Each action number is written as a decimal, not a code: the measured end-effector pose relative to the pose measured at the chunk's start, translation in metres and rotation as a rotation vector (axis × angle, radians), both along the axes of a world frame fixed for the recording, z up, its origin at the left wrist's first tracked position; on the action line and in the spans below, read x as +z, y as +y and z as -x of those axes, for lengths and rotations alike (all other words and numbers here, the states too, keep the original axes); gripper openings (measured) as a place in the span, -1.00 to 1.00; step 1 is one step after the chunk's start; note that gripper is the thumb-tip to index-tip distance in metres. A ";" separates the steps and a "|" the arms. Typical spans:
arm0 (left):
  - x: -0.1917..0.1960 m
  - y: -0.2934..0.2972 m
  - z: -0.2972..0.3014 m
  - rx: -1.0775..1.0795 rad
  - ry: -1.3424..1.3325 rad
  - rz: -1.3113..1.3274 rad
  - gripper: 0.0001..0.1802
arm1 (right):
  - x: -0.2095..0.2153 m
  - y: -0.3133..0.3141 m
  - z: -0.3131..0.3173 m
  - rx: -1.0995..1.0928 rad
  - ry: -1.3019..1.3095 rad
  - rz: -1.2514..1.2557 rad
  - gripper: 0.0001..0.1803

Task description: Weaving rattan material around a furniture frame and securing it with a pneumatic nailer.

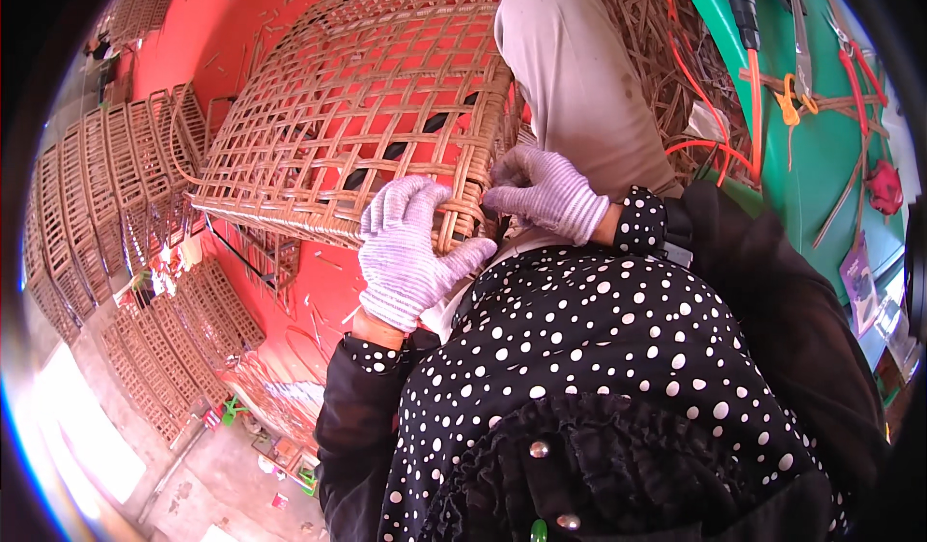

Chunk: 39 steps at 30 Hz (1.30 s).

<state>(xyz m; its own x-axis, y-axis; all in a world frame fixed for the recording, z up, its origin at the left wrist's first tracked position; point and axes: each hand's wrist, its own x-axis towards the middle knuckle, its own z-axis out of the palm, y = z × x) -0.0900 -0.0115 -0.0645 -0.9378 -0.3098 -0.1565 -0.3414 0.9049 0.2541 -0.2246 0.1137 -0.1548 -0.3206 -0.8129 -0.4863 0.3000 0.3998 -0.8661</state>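
Observation:
A large brown woven rattan frame (386, 117) with an open lattice lies across the upper middle, its near corner close to my body. Striped white-and-purple gloves cover both hands. At this corner, my left hand (406, 247) has its fingers over the lattice and its thumb against the wrapped edge, gripping it. Just right of the same edge, my right hand (552, 192) is closed, its fingertips curled against the rim. Whatever those fingertips pinch is too small or hidden to make out. Black bars show through the weave beneath the lattice.
Several similar woven pieces (106, 204) stand stacked at the left over a red floor covering (319, 291). My bent knee (570, 59) is beside the frame. At right, a green surface (715, 11) bears yellow scissors (790, 102), red-handled cutters (855, 78) and an orange hose (756, 107).

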 end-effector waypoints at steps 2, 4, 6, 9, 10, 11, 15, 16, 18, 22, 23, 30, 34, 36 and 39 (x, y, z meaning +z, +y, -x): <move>0.002 -0.001 0.002 0.004 -0.011 -0.030 -0.29 | -0.004 -0.002 0.002 0.005 -0.073 0.047 -0.63; 0.002 -0.004 0.004 0.016 -0.019 -0.054 -0.29 | -0.012 -0.002 0.000 -0.034 -0.060 0.120 -0.66; 0.000 -0.007 0.004 0.025 -0.006 -0.090 -0.30 | -0.006 -0.003 0.001 0.042 -0.026 0.093 -0.72; 0.001 -0.004 0.016 -0.043 -0.086 -0.003 -0.31 | -0.010 0.001 0.003 -0.003 0.134 0.260 -0.76; 0.001 -0.004 0.017 -0.041 -0.086 0.001 -0.31 | -0.012 0.001 0.003 -0.002 0.133 0.264 -0.76; 0.001 -0.005 0.017 -0.046 -0.090 -0.006 -0.31 | -0.014 0.000 0.004 0.013 0.179 0.308 -0.75; 0.001 -0.002 0.017 -0.047 -0.056 0.011 -0.31 | -0.005 -0.003 0.010 0.032 -0.077 0.178 -0.68; 0.000 -0.003 0.015 -0.025 -0.037 0.014 -0.30 | -0.004 -0.006 0.011 0.046 -0.070 0.199 -0.68; -0.003 0.001 0.014 0.006 0.072 -0.003 -0.25 | -0.004 -0.007 0.015 0.012 -0.495 0.037 -0.61; 0.002 0.000 0.016 -0.053 -0.043 -0.032 -0.29 | -0.008 -0.012 0.012 0.028 -0.462 -0.052 -0.59; 0.003 -0.003 0.016 -0.046 -0.035 -0.094 -0.33 | -0.006 -0.014 0.014 0.048 -0.467 -0.083 -0.60; 0.000 -0.100 -0.036 0.558 0.461 0.275 -0.54 | 0.011 -0.021 0.030 0.162 -0.359 -0.247 -0.62; -0.029 -0.207 -0.109 1.285 0.700 -0.140 -0.42 | -0.002 -0.023 0.029 0.035 -0.553 -0.264 -0.64; -0.036 -0.242 -0.139 1.318 0.596 -0.333 -0.41 | -0.002 -0.027 0.028 0.004 -0.528 -0.255 -0.69; -0.037 -0.279 -0.145 1.579 0.614 -0.460 -0.49 | 0.007 -0.032 0.035 0.080 -0.423 -0.336 -0.68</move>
